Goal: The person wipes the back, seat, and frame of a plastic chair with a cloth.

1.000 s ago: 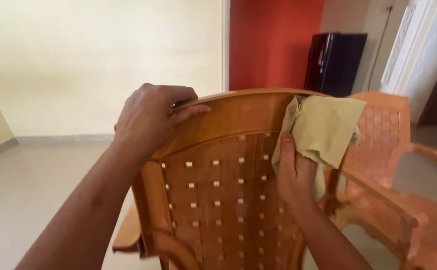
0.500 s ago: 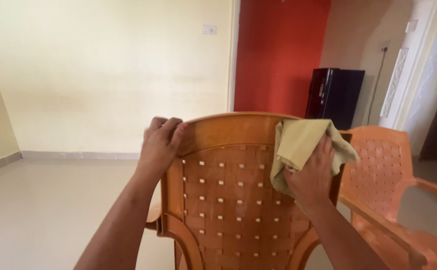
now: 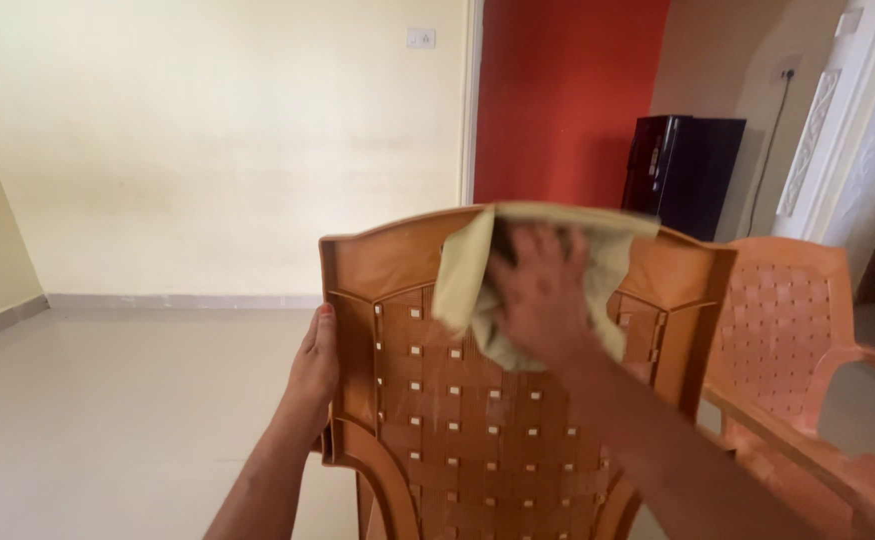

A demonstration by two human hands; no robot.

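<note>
A pale yellow cloth (image 3: 477, 270) lies draped over the top edge of a brown plastic chair (image 3: 457, 420) in the middle of the frame. The right hand (image 3: 537, 295) presses flat on the cloth against the chair back, fingers (image 3: 527, 250) spread wide, blurred. The left hand (image 3: 317, 365) grips the chair's left side edge, fingers wrapped behind it, thumb in front. A second, lighter orange chair (image 3: 797, 330) stands just beside it at the right. Behind, at upper right, a dark cabinet (image 3: 682, 170) stands against a red wall (image 3: 557, 90); the pale floor (image 3: 107, 420) fills the lower left.
</note>
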